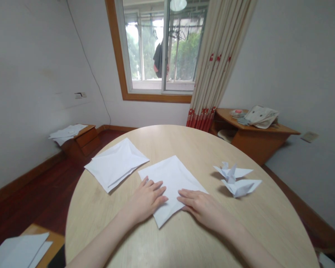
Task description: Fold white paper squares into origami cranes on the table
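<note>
A white sheet of paper (171,178) lies on the round wooden table (184,238) in front of me. My left hand (146,198) rests flat on its near left edge, fingers stretched out. Flat on the near right corner lies my right hand (202,206), fingers extended toward the left. Both hands press the sheet and hold nothing. A stack of white sheets (115,163) lies to the left of the sheet. Two folded paper cranes (236,178) stand to the right.
A low wooden cabinet (82,139) with papers stands by the left wall. A corner shelf (254,132) with a bag is at the right, beside a curtain (214,74) and window (162,48). More paper (19,251) lies at bottom left.
</note>
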The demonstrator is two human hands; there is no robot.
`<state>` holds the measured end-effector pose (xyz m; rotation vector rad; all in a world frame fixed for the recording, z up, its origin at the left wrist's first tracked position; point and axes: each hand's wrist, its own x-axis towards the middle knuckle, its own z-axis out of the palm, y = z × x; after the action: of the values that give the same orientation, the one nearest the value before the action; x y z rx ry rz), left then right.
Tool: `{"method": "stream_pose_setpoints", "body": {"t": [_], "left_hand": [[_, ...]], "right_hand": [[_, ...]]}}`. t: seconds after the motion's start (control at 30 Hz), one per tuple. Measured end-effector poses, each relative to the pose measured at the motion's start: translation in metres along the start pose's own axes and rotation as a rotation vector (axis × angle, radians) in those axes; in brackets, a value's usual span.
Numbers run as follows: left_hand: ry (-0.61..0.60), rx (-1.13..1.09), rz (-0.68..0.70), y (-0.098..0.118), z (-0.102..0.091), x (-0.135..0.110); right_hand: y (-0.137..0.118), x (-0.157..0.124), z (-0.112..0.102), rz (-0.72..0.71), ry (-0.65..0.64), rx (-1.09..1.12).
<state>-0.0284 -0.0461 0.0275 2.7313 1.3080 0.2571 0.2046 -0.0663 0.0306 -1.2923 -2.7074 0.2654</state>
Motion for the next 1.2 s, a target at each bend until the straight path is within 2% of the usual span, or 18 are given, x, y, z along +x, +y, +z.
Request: {"method": "stream_pose_setpoints", "body": {"t": [0.2, 0.37, 0.63, 0.8, 0.87, 1.03, 1.2], "left_hand": [[0.021, -0.021, 0.012, 0.0, 0.002, 0.0], [0.036, -0.085, 0.049, 0.0, -0.001, -0.002], [-0.053, -0.24, 0.103, -0.006, 0.003, -0.002], [-0.006, -0.348, 0.144, -0.009, 0.004, -0.002], [0.002, -0.388, 0.095, -0.005, 0.0, -0.003], [0.013, -0.39, -0.135, 0.005, -0.01, -0.003], [0.085, -0.382, -0.191, 0.005, -0.009, 0.0]], "right_hand": [[0.0, 0.001, -0.001, -0.004, -0.006, 0.064], [0.001, 0.001, -0.001, 0.113, 0.064, 0.104], [0.007, -0.001, 0.002, 0.167, 0.082, 0.166], [0.01, 0.0, -0.001, 0.169, 0.097, 0.246], [0.011, 0.0, -0.001, 0.184, 0.103, 0.253], [0.012, 0.0, 0.0, 0.216, 0.126, 0.259], [0.014, 0.001, 0.0, 0.249, 0.181, 0.303]]}}
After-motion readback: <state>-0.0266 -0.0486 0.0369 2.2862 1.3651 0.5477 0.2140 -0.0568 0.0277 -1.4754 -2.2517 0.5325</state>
